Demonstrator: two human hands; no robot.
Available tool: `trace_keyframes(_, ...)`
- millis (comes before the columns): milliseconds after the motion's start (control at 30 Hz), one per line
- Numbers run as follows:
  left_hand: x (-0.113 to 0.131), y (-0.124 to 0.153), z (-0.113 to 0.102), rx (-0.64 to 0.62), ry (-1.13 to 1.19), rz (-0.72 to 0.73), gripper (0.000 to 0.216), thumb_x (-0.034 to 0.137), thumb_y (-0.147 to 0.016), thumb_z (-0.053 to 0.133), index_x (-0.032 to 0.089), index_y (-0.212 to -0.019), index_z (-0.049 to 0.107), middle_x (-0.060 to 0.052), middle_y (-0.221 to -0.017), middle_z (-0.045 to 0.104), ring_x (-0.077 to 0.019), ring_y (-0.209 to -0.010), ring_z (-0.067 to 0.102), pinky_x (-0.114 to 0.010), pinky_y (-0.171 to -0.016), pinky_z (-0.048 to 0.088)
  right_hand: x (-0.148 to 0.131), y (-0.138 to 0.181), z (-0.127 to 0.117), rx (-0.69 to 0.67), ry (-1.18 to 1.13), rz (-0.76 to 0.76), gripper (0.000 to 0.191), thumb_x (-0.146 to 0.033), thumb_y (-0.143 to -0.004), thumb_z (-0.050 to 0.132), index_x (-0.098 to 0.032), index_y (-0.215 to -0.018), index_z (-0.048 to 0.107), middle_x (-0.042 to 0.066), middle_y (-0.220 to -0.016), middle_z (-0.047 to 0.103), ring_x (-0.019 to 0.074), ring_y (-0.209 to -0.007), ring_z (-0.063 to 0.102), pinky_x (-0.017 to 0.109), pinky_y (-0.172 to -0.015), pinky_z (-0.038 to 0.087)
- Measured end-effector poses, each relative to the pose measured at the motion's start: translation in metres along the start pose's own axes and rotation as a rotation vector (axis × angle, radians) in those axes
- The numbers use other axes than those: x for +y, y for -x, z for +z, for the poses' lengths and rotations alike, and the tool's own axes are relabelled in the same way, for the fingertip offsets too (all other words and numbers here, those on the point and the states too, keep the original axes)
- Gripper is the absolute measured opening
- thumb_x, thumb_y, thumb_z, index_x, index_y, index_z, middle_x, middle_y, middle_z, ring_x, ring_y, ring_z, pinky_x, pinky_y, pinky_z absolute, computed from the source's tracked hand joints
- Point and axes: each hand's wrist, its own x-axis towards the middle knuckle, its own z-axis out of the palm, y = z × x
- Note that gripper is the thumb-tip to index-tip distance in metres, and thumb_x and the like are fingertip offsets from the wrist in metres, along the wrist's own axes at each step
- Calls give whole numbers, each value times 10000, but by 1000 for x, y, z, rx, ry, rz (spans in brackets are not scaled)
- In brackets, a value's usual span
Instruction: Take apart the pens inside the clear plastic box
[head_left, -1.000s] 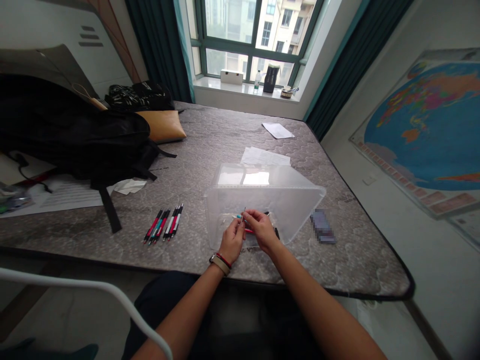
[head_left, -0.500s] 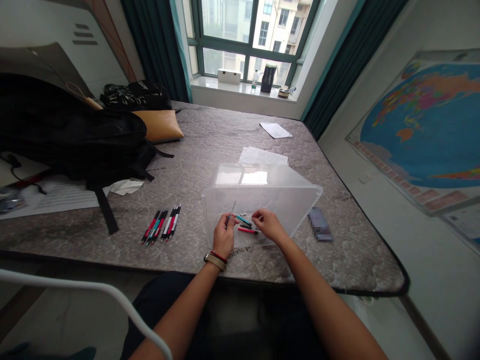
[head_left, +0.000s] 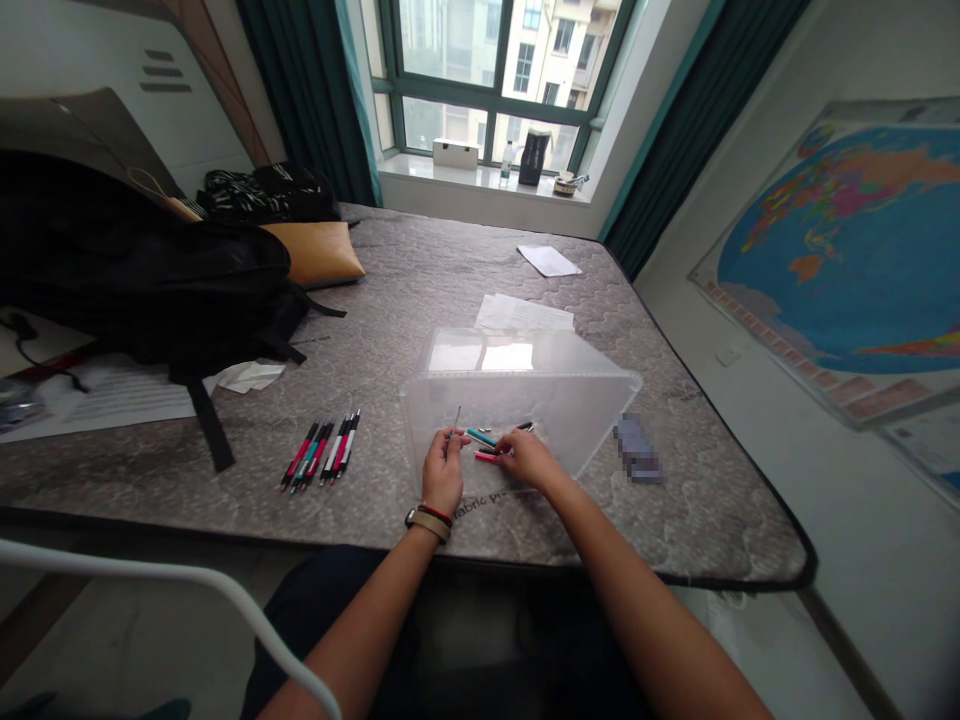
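Note:
My left hand (head_left: pixel 442 470) is closed on a thin pen refill (head_left: pixel 457 414), its tip pointing up and away from me. My right hand (head_left: pixel 525 458) is bent over loose pen parts, fingertips pressed together; what they grip, if anything, is hidden. A teal pen barrel (head_left: pixel 481 438) and a red one (head_left: pixel 486 457) lie between the hands, partly covered by the right fingers. Beyond the right hand is a dark pen piece (head_left: pixel 526 427). Small metallic bits (head_left: pixel 484 430) lie near the teal barrel. Both hands work inside the open side of a clear plastic box (head_left: pixel 525 380).
A row of several pens (head_left: pixel 321 452) lies to the left on the patterned mattress (head_left: pixel 405 270). A blurred phone-like object (head_left: pixel 637 448) lies right of the box. Paper sheets (head_left: pixel 525 312) are behind it. A black backpack (head_left: pixel 150 270) fills the left side.
My right hand has moved slightly left and down onto the pen parts. A dark piece now shows beyond it. The left hand still holds the refill, tilted more upright.

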Motion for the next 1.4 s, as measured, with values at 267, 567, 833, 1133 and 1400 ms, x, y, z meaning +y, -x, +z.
trace_keyframes(267,2,0,1,-4,24,-11,356,523,-908,497,187,-984,588,-73,-903,710,-203,-914,664,-360,-893,478,-3,4,3,-5,-33,-6,95,-216,-732,728,-203,-825,713,60,-914,691,195,-860,613,246,-735,387)
trace_keyframes(567,6,2,0,25,73,-21,360,526,-935,435,193,-979,566,-63,-879,711,-192,-879,674,-365,-887,486,14,-4,-6,279,-106,153,116,-218,-854,588,-196,-922,679,53,-909,688,175,-826,613,260,-770,419)
trace_keyframes(833,11,3,-1,63,57,-2,371,523,-953,393,195,-1003,560,-67,-884,710,-191,-878,673,-357,-852,500,26,-8,-11,480,-135,180,255,-125,-888,450,-155,-1026,663,101,-1028,693,185,-915,630,272,-877,427)
trace_keyframes(1133,11,2,-1,38,30,-28,364,533,-936,427,209,-1012,575,-67,-923,711,-197,-894,666,-321,-775,503,35,-8,5,118,-15,186,164,-153,-763,660,-183,-911,723,72,-943,702,183,-874,631,247,-793,414)
trace_keyframes(1400,5,1,1,-26,30,-4,308,461,-884,568,194,-1023,636,-70,-961,709,-189,-893,660,-305,-802,490,30,-11,9,86,-5,192,115,-140,-733,644,-174,-796,735,87,-868,676,193,-810,615,254,-716,395)
